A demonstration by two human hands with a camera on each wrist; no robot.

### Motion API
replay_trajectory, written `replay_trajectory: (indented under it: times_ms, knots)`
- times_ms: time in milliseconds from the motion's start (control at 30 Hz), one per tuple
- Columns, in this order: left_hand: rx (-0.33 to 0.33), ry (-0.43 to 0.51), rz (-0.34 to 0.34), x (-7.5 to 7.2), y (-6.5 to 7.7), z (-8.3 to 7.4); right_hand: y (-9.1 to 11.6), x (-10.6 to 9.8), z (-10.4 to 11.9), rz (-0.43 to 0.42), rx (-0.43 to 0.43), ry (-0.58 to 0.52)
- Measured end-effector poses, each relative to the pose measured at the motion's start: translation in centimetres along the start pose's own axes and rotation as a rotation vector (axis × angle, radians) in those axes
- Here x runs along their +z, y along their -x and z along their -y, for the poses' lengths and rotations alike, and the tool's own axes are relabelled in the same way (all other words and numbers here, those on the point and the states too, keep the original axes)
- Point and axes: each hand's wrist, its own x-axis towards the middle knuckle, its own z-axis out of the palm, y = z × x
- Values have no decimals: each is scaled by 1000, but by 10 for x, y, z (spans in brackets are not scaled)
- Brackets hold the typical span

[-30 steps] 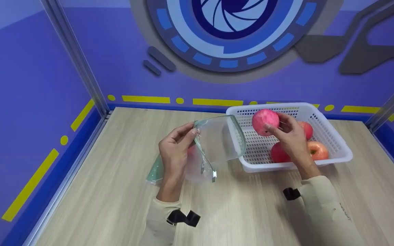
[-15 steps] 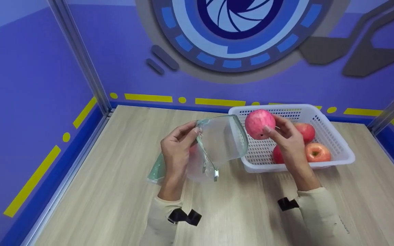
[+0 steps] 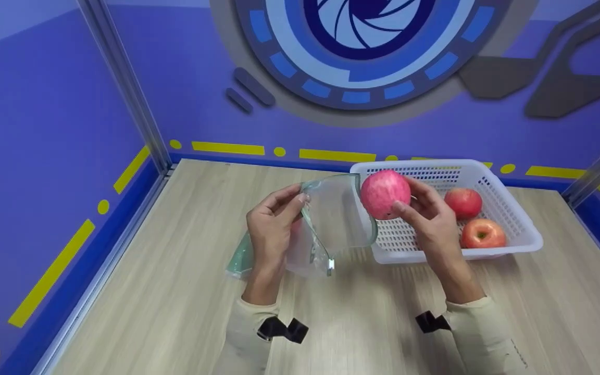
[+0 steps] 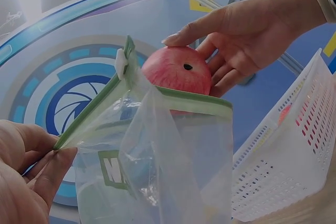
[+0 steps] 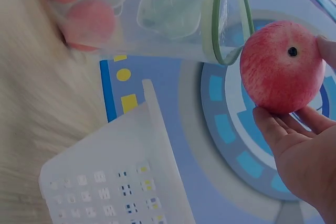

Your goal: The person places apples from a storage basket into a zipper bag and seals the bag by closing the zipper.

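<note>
"Apple first: where is it?"

"Up off the counter, at the mouth of the clear bag. A dark spot shows on its pink-red skin."

"And how are you holding it?"

"My right fingers are clamped on it, thumb on one side, fingertips on the other. My left fingers pinch the bag's green rim, and the mouth gapes."

"So is the apple inside?"

"I can't tell whether it touches the rim. From the left wrist its lower part sits behind the near edge, with most of it showing above."

"Anything in the bag?"

"Two red fruits low down, blurred by the plastic, seen from my right wrist."

"What's alongside?"

"A white basket with holes in its sides, on the counter just right of the bag. Inside lie a red apple and, nearer me, an orange-toned apple. Behind it all, a blue-purple wall carries a round emblem."
</note>
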Motion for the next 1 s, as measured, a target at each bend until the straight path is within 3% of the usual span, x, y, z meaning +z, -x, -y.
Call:
replay_trajectory:
  times_ms: [267, 433, 800, 1000]
  knots:
    - [-1, 3, 2, 2, 0, -2, 3, 15, -4, 63, -58, 10]
    - [-11, -2, -1, 2, 1, -1, 6, 25, -13, 98, -109, 151]
    - [-4, -9, -3, 2, 2, -1, 10, 45, -24, 176, -305, 531]
    - [7, 27, -12, 3, 2, -4, 11, 49, -30, 208, -386, 610]
